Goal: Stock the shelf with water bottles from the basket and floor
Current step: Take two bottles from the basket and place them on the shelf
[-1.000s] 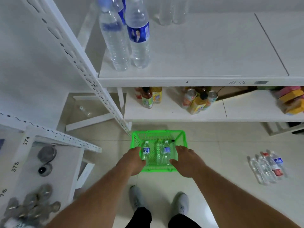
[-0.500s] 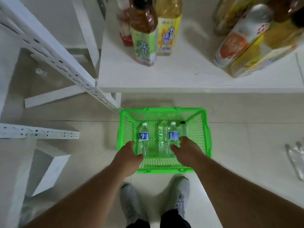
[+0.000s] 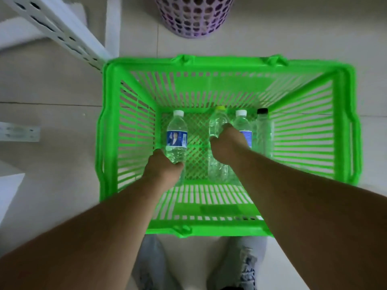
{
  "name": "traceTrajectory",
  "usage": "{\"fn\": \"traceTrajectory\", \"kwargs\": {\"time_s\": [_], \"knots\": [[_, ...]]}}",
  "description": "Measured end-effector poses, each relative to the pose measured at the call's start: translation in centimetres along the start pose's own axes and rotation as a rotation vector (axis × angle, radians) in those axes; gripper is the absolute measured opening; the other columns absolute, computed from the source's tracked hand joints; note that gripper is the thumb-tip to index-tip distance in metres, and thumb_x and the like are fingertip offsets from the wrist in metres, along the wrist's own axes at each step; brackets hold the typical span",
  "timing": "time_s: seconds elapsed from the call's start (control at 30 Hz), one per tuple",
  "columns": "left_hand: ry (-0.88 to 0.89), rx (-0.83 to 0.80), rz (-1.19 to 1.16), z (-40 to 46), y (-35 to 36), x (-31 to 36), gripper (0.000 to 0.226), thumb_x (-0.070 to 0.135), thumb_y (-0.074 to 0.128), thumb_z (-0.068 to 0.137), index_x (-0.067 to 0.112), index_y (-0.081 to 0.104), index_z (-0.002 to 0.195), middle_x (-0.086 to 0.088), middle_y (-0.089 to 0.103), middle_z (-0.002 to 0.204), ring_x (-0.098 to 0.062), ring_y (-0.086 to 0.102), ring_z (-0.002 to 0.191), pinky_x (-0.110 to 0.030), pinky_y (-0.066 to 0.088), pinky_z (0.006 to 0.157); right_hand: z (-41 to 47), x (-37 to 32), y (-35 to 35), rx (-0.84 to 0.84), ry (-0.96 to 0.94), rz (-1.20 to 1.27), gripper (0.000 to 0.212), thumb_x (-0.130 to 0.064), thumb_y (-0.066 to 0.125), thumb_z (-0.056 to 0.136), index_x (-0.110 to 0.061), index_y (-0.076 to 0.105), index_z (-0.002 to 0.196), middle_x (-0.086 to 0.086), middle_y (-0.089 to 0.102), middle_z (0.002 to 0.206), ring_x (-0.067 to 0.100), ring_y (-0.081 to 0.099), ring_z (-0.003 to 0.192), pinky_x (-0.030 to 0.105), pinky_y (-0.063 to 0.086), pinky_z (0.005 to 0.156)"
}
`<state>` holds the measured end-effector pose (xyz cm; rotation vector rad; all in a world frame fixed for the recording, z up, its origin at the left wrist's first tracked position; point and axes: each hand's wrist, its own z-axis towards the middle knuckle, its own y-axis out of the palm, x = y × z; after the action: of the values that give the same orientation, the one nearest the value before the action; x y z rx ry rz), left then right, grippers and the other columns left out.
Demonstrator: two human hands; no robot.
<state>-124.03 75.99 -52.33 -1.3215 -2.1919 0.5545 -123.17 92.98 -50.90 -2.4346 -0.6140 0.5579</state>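
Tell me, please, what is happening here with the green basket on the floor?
A person is bent over the green basket, both hands inside it. The left hand grips the white-capped bottle with the blue label near its base. The right hand closes on the clear yellow-capped bottle. A second blue-labelled bottle and a black-capped bottle lie beside it. All four are in the basket; whether any has lifted off its floor is unclear.

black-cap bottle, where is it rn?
Head view: the black-cap bottle lies at the right end of the row inside the green basket, beside the white-cap bottle under the right hand.
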Motion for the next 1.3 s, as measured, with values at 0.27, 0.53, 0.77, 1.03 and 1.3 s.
{"fn": "traceTrajectory", "kwargs": {"time_s": [0.27, 0.53, 0.77, 1.03, 1.3], "knots": [[0.015, -0.028, -0.023, 3.4, 2.1, -0.7, 0.066, 0.045, 0.073, 0.082, 0.011, 0.048, 0.133, -0.011, 0.062, 0.126, -0.024, 0.064, 0.09, -0.025, 0.045, 0.062, 2.6, -0.2, 2.7, 0.106, -0.015, 0.01, 0.07, -0.048, 0.072, 0.085, -0.007, 0.045, 0.136, 0.013, 0.057, 0.131, 0.033, 0.057, 0.119, 0.037, 0.049, 0.091], [-0.071, -0.111, -0.118, 4.9, 2.1, -1.1, 0.03, 0.04, 0.08, 0.077, 0.021, 0.061, 0.091, 0.002, 0.065, 0.084, -0.01, 0.059, 0.067, -0.02, 0.046, 0.056, 6.0, -1.3, 4.6, -0.121, 0.11, 0.376, 0.048, -0.047, 0.077, 0.08, -0.011, 0.058, 0.106, 0.001, 0.058, 0.078, 0.015, 0.058, 0.067, 0.022, 0.04, 0.052], [-0.042, -0.082, -0.24, -1.0, -0.7, 0.1, 0.063, 0.036, 0.083, 0.073, 0.012, 0.057, 0.125, -0.007, 0.062, 0.126, -0.019, 0.062, 0.097, -0.022, 0.049, 0.067, 1.1, -0.9, 0.2, -0.016, -0.031, 0.432, 0.066, -0.046, 0.083, 0.073, -0.016, 0.055, 0.125, -0.002, 0.063, 0.106, 0.019, 0.061, 0.087, 0.024, 0.043, 0.064], [0.123, 0.014, -0.44, -17.0, -10.8, 4.3, 0.037, 0.033, 0.084, 0.062, 0.012, 0.065, 0.086, -0.004, 0.071, 0.078, -0.005, 0.06, 0.066, -0.035, 0.051, 0.068, -14.0, -3.5, -13.6, 0.065, -0.2, 0.411, 0.051, -0.048, 0.082, 0.075, -0.018, 0.061, 0.111, -0.005, 0.067, 0.096, 0.014, 0.063, 0.083, 0.023, 0.042, 0.064], [0.327, 0.012, -0.482, -37.9, -25.7, 8.1, 0.026, 0.016, 0.082, 0.075, 0.026, 0.06, 0.083, 0.018, 0.063, 0.075, 0.023, 0.054, 0.06, -0.004, 0.041, 0.056, -36.4, -7.6, -28.9, 0.249, -0.384, 0.514, 0.037, -0.05, 0.078, 0.078, -0.021, 0.068, 0.099, -0.01, 0.073, 0.079, 0.0, 0.067, 0.072, 0.018, 0.049, 0.063]]}}
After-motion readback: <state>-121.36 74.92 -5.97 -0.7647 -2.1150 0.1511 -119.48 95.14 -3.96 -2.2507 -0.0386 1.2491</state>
